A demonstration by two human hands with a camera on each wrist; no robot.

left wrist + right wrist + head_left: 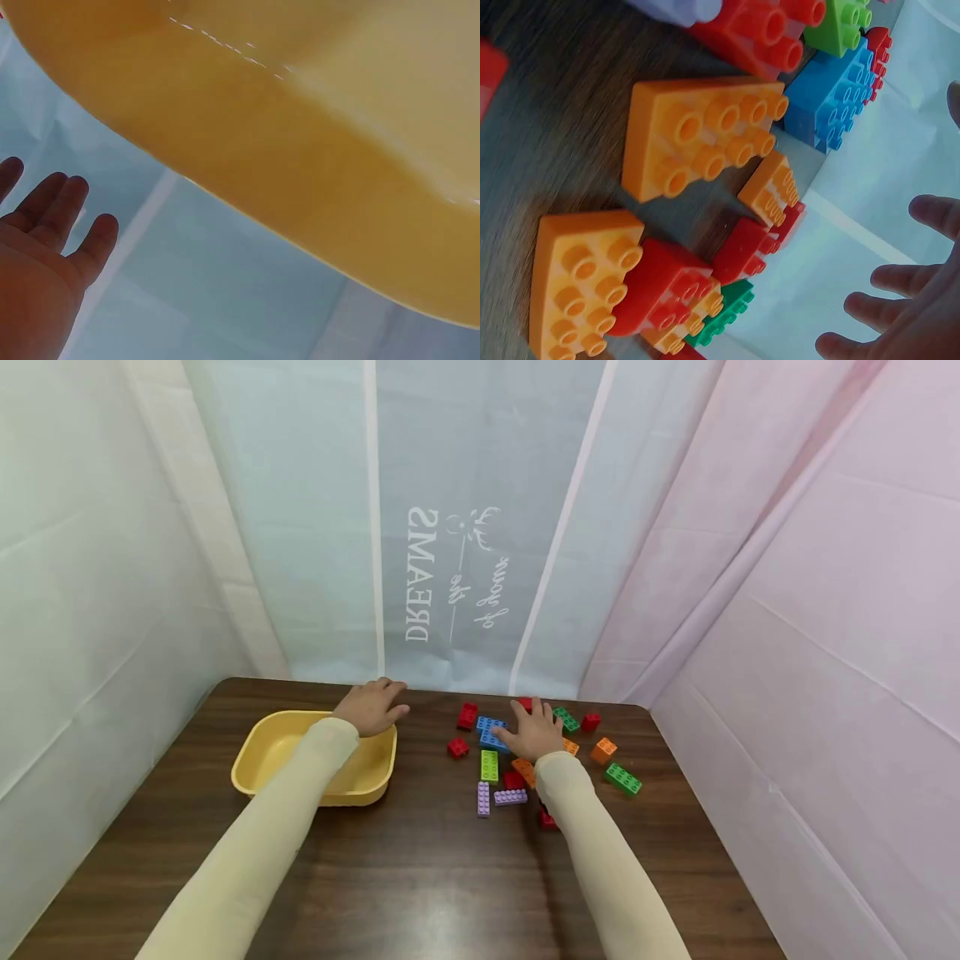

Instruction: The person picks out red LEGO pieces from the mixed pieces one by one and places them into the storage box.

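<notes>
My left hand (369, 706) hovers by the far right rim of the yellow basin (258, 752), its fingers spread and holding nothing. In the left wrist view its fingers (96, 244) show beside the basin's wall (225, 172). Over the scattered toy building blocks is my right hand (535, 732), fingers apart. Near it lie a blue block (492, 733), a lime green block (489, 766) and an orange block (524, 771). In the right wrist view the fingers (904, 279) stay apart from the orange block (705, 135) and the red blocks (671, 285).
Two lilac blocks, one upright in view (483, 799) and one crosswise (511, 797), lie nearer the front. Further right are a green block (623, 779), an orange block (603, 750) and a red block (590, 722). A printed curtain (480, 468) hangs behind the brown table (420, 877).
</notes>
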